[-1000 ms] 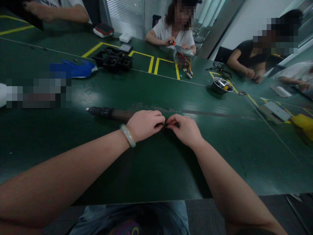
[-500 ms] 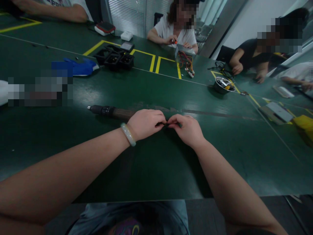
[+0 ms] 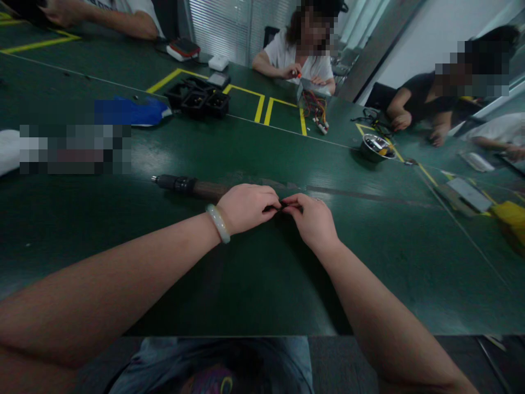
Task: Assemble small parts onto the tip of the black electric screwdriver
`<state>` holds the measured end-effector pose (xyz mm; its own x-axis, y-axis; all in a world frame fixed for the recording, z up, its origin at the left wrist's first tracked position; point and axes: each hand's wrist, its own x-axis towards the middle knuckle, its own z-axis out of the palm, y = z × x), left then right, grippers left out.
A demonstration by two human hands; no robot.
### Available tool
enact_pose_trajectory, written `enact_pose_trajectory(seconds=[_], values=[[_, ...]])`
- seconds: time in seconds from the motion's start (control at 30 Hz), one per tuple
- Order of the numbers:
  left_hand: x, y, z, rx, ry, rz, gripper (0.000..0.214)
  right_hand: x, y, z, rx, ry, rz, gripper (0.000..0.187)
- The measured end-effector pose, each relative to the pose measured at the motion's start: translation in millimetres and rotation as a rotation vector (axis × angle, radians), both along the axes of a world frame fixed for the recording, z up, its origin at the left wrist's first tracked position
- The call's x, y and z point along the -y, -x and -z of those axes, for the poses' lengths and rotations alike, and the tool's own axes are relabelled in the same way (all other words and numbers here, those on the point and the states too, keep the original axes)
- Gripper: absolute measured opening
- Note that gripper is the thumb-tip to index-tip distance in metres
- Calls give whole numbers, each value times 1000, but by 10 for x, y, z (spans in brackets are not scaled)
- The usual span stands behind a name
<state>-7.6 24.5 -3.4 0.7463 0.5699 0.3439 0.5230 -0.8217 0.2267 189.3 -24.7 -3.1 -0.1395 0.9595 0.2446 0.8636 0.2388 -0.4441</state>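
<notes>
Nearest, the jeans (image 3: pixel 279 355) at the near edge of the bench (image 3: pixel 254 290), and two bare arms reaching in over it. A pale bangle (image 3: pixel 219 224) sits on the left wrist. Now the hands: left hand (image 3: pixel 248 208) with fingers curled in, right hand (image 3: pixel 314 221) with thumb and fingers pinched narrow, tips meeting in the middle. Between them, a small dark piece (image 3: pixel 281 206), held from both sides, too hidden by fingers to name! Just left and beyond lies the tool (image 3: pixel 176 184), metal tip pointing left, its other end hidden behind the left hand.

Farther out, on the left, a blue cloth (image 3: pixel 135 112), then a black tray (image 3: pixel 197 102) right of it. Over to the right, a yellow bag (image 3: pixel 511 216), a grey box (image 3: pixel 467 192) and a metal bowl (image 3: pixel 377 148). And on the far side, a co-worker in white (image 3: pixel 283 57) leans over a metal case (image 3: pixel 314 93) trailing wires (image 3: pixel 318 112); right of that, another in a dark top (image 3: pixel 426 96), arms on the bench.
</notes>
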Motion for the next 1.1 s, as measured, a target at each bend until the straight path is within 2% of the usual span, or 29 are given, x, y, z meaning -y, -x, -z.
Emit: enact_pose_trajectory(seconds=[0.2, 0.4, 0.73, 1.1], values=[[0, -1, 4, 1, -5, 7, 22, 16, 18, -27, 27, -15, 47, 11], [-15, 3, 35, 7, 3, 18, 23, 17, 16, -23, 37, 28, 30, 5], [-34, 6, 33, -8, 28, 22, 21, 4, 30, 45, -84, 69, 107, 2], [-20, -8, 49, 21, -1, 0, 22, 46, 93, 1, -10, 10, 69, 0]])
